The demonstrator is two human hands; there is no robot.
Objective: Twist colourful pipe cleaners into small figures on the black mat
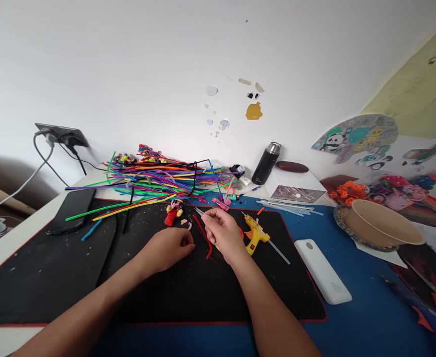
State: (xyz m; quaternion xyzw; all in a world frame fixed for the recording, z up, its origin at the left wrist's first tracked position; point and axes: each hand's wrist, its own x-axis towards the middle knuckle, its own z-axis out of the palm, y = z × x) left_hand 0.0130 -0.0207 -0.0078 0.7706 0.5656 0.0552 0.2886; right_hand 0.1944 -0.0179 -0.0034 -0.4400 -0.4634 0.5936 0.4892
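Forearms (272, 302), pointed tool (199, 212), illegible flask lettering (261, 180).

A white wall (147, 74) rises behind the pale tabletop (20, 235), perhaps wooden furniture (0, 173) blurred far left

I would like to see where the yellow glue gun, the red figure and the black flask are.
Yellow glue gun (257, 232), head view: on its body.
Red figure (170, 215), head view: on its red lower part.
Black flask (265, 167), head view: middle of its dark side.
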